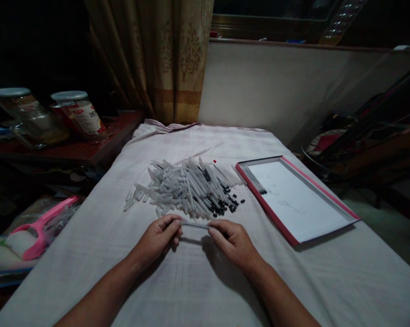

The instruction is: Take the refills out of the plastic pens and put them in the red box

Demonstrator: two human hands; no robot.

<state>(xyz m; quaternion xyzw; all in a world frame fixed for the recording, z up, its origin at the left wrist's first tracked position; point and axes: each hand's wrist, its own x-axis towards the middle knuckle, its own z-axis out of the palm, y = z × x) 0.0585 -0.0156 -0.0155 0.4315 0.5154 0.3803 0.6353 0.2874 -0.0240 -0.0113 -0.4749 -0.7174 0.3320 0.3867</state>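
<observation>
My left hand point(159, 238) and my right hand point(234, 240) each pinch one end of a thin clear pen tube point(194, 224), held level just above the white cloth. Right behind the tube lies a heap of several clear pen tubes point(181, 188), with small black caps point(225, 206) scattered at its right side. A tiny red piece point(214, 161) sits behind the heap. To the right is a shallow red-rimmed tray point(266, 204) with a few finished pens point(256, 181) lined up along its left edge.
The white cloth point(198, 281) covers a table. At the left, a wooden shelf point(75, 152) holds two lidded jars point(78, 113). A pink-handled tool point(37, 229) lies lower left. A curtain point(153, 59) hangs behind, and dark clutter point(365, 136) fills the right.
</observation>
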